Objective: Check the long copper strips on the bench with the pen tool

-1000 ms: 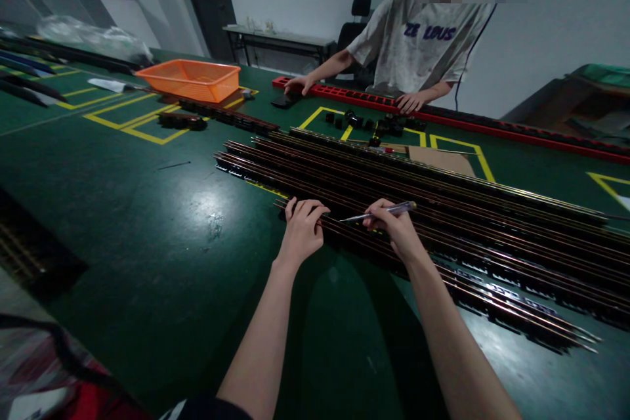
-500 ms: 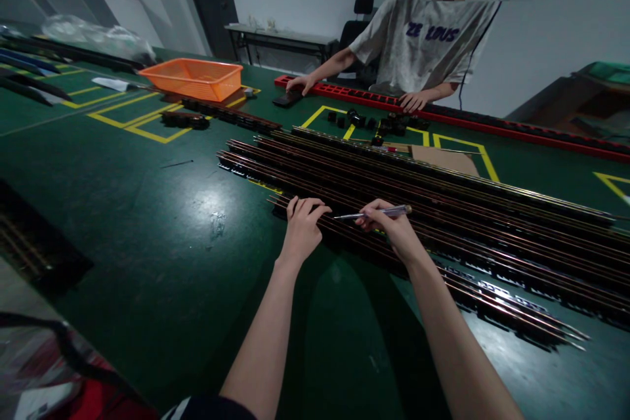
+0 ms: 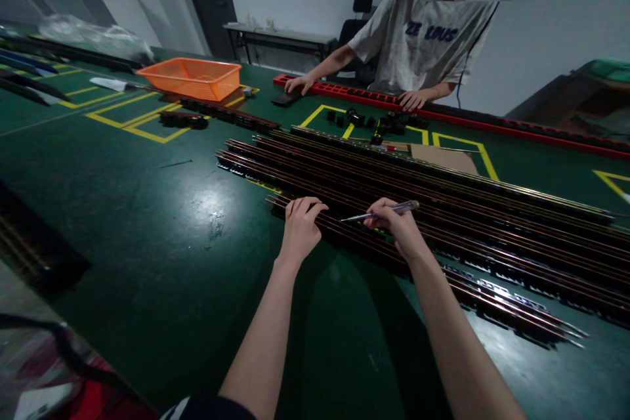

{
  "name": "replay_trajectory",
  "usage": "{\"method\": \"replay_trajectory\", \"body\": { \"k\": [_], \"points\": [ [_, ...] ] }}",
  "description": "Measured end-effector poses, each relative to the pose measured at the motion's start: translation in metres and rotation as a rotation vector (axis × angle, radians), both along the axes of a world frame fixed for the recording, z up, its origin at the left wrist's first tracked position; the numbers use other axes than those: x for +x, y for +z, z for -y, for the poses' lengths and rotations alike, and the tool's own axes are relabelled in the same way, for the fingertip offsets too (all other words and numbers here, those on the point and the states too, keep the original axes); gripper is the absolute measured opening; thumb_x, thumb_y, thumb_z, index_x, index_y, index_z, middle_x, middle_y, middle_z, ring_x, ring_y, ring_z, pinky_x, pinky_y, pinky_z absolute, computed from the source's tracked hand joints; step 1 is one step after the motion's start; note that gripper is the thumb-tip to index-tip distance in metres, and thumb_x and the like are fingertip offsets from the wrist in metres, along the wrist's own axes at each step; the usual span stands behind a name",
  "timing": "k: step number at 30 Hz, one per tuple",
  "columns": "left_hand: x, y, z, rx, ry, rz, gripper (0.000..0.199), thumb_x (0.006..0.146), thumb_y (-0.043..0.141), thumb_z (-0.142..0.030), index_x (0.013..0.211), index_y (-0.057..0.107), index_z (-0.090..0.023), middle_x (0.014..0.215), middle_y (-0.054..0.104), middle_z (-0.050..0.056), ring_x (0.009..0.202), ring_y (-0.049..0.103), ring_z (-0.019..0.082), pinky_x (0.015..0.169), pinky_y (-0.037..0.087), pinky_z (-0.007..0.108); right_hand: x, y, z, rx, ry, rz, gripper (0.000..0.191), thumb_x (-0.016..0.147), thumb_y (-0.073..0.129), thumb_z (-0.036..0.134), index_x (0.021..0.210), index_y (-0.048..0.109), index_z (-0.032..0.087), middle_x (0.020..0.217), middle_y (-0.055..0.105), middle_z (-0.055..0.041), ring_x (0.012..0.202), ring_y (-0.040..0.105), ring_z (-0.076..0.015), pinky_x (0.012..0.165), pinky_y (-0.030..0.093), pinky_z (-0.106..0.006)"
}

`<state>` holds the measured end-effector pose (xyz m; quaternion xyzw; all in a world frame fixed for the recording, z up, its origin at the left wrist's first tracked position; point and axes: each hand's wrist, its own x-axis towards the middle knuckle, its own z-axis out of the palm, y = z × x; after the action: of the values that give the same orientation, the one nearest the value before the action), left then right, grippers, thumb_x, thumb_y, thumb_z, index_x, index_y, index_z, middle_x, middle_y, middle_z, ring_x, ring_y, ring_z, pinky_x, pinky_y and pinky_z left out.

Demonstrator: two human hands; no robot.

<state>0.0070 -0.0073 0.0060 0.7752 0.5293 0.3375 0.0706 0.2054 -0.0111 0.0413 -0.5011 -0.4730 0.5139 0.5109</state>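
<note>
My right hand [image 3: 396, 224] pinches a thin screwdriver [image 3: 394, 210] with a clear handle, its shaft pointing left. The tip is just above a long black strip with copper-coloured rods [image 3: 502, 302], which lies nearest to me and slants down to the right. My left hand [image 3: 302, 230] curls its fingers over that strip near its left end, thumb towards the screwdriver tip. Behind it, close together, lie several more long dark strips with rods [image 3: 394, 180]. The undersides of my left fingers are hidden.
Across the green table [image 3: 147, 262] a person in a grey shirt rests one hand [image 3: 301, 84] on a dark object and the other by a long red rail [image 3: 339, 90]. An orange basket [image 3: 191, 79], small black parts [image 3: 359, 119] and cardboard [image 3: 443, 159] lie behind the strips.
My right hand has shifted slightly to the right with the screwdriver, so its tip is a little farther from my left hand. My left hand stays on the strip.
</note>
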Motion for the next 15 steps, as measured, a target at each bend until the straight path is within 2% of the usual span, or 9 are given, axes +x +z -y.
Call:
{"method": "replay_trajectory", "body": {
  "k": [6,15],
  "points": [
    [-0.0003,0.0025,0.0006,-0.014,0.042,0.014,0.042,0.070,0.039,0.005,0.090,0.064,-0.023,0.093,0.064,0.004,0.101,0.055,0.022,0.094,0.036,0.041,0.0016,-0.0013,-0.0009,0.012,-0.014,0.015,0.012,0.064,0.060,0.027,0.058,0.062,0.016,0.053,0.062,-0.0011,0.050,0.059,-0.0127,0.051,0.048,-0.023],
    [-0.0026,-0.0001,-0.0014,0.000,0.105,0.038,0.036,0.075,0.042,0.001,0.086,0.066,-0.023,0.088,0.063,0.004,0.096,0.054,0.022,0.093,0.038,0.042,0.0021,0.0012,-0.0008,0.007,-0.044,0.006,0.012,0.061,0.060,0.026,0.054,0.061,0.017,0.050,0.060,-0.0006,0.047,0.057,-0.0119,0.050,0.047,-0.023]
  ]
}}
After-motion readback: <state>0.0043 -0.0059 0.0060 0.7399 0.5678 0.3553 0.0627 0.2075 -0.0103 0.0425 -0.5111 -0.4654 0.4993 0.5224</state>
